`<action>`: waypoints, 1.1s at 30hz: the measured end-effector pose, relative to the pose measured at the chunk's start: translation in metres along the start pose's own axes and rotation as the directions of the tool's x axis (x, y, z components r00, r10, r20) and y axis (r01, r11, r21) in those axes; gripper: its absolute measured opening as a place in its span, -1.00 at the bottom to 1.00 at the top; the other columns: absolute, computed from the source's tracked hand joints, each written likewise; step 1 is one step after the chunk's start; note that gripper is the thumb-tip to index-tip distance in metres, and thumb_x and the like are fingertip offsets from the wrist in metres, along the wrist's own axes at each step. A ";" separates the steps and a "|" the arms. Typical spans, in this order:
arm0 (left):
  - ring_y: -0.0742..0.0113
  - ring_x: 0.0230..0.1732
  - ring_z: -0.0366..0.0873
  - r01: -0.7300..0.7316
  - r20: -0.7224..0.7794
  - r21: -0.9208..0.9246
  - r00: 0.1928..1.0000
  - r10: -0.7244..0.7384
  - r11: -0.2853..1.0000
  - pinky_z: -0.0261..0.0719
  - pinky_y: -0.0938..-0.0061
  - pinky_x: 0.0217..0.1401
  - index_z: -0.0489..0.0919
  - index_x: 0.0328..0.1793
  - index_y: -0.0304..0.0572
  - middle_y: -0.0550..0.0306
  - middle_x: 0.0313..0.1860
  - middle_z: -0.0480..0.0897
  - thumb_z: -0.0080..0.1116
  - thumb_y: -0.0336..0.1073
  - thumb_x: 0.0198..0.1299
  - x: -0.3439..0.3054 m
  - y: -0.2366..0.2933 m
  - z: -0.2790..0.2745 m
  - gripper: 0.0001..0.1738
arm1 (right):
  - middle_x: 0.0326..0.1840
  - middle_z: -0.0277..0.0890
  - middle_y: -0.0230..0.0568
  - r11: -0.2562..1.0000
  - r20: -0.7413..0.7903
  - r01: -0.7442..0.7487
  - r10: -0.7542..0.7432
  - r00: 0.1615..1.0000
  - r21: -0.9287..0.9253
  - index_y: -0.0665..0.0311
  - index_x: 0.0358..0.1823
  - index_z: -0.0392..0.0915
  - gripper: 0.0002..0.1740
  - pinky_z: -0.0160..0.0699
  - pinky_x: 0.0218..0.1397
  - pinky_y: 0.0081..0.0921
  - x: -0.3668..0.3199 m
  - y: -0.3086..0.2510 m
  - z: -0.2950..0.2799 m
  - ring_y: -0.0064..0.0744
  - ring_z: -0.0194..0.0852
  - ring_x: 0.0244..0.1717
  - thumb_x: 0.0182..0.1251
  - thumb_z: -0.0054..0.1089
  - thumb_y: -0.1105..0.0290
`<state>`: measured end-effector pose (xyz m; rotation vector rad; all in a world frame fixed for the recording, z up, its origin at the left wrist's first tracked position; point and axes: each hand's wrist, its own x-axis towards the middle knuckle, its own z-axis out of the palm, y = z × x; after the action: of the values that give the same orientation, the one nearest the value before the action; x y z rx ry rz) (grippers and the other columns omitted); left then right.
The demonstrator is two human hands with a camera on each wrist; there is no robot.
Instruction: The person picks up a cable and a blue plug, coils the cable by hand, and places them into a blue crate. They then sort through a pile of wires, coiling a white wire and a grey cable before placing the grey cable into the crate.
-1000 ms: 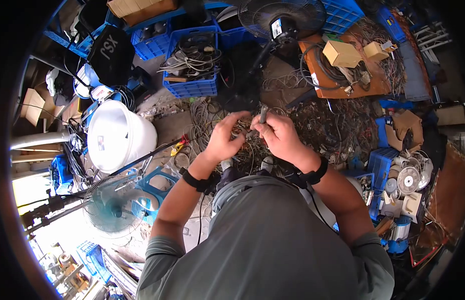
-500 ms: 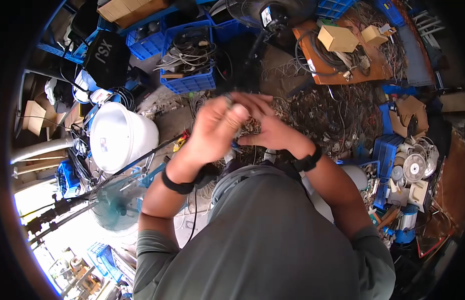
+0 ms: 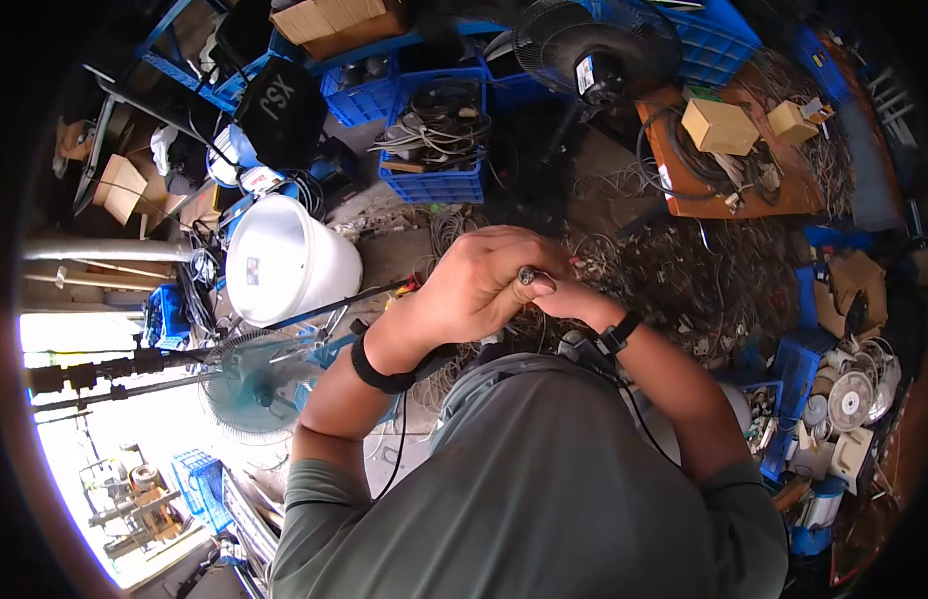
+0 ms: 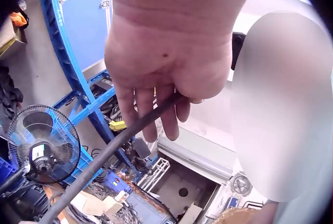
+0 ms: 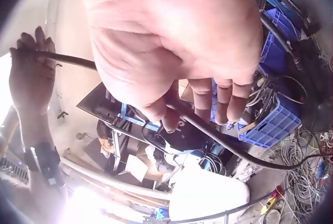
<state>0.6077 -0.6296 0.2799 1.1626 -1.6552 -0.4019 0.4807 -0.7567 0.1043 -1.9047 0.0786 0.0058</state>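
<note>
A thick black cable (image 5: pixel 223 139) runs between both hands in the right wrist view, then curves away to the lower right. My left hand (image 3: pixel 476 285) grips it in front of my body, and a round cable end shows beside the thumb in the head view. The left wrist view shows the cable slanting from under that palm to the lower left. My right hand (image 5: pixel 177 42) pinches the cable between thumb and fingers. In the head view the left hand partly covers the right hand (image 3: pixel 574 299).
Heaped wires and scraps (image 3: pixel 674 270) cover the floor ahead. A white tub (image 3: pixel 339 270) and a teal fan (image 3: pixel 249 384) stand at left. A blue crate of cables (image 3: pixel 434 185), a black fan (image 3: pixel 596 75) and a wooden board (image 3: pixel 689 200) lie ahead; motor parts (image 3: pixel 848 399) at right.
My left hand has swung up and across to overlap the right, now holding the cable. My right hand, spread half a second ago, lies behind it. The surroundings have shifted right in the head view.
</note>
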 end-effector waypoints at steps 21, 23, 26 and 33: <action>-0.01 -0.07 0.65 0.096 -0.559 -0.418 0.757 -0.339 0.904 0.58 0.16 0.09 0.44 -0.08 -0.29 0.02 -0.41 0.56 -0.31 -0.10 0.52 -0.045 -0.017 -0.094 -0.60 | -0.19 0.57 -0.45 0.769 0.250 -0.530 0.468 0.847 0.357 0.23 -0.09 0.58 -0.80 0.36 0.07 -0.61 -0.064 0.113 -0.019 -0.66 0.43 -0.10 0.36 0.22 0.31; -0.02 -0.07 0.65 0.079 -0.594 -0.439 0.721 -0.356 0.895 0.59 0.15 0.08 0.44 -0.09 -0.29 0.04 -0.42 0.54 -0.30 -0.10 0.52 -0.058 -0.030 -0.107 -0.60 | -0.32 0.51 -0.49 0.803 0.191 -0.507 0.469 0.862 0.314 0.25 -0.26 0.54 -0.82 0.37 -0.09 -0.60 -0.072 0.126 -0.020 -0.66 0.38 -0.24 0.37 0.21 0.28; -0.08 -0.01 0.63 -0.003 -0.667 -0.557 0.597 -0.446 0.830 0.59 0.12 0.07 0.44 -0.10 -0.26 0.08 -0.43 0.50 -0.28 -0.07 0.51 -0.083 -0.060 -0.121 -0.60 | -0.32 0.55 -0.41 0.860 0.111 -0.496 0.484 0.868 0.124 0.32 -0.24 0.53 -0.76 0.40 -0.09 -0.54 -0.077 0.136 -0.026 -0.60 0.41 -0.23 0.35 0.22 0.25; -0.20 0.16 0.50 -0.034 -0.603 -0.721 0.522 -0.603 0.692 0.40 -0.03 0.34 0.45 -0.17 -0.21 0.10 -0.43 0.49 -0.26 0.00 0.49 -0.143 -0.100 -0.201 -0.57 | -0.26 0.65 -0.28 0.820 0.075 -0.569 0.565 0.822 0.057 0.34 -0.14 0.58 -0.67 0.46 -0.01 -0.46 -0.094 0.148 -0.027 -0.52 0.52 -0.18 0.36 0.21 0.18</action>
<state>0.8326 -0.5035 0.2131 0.8503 -0.3594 -0.5149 0.3770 -0.8259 -0.0219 -1.7374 0.6030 0.4561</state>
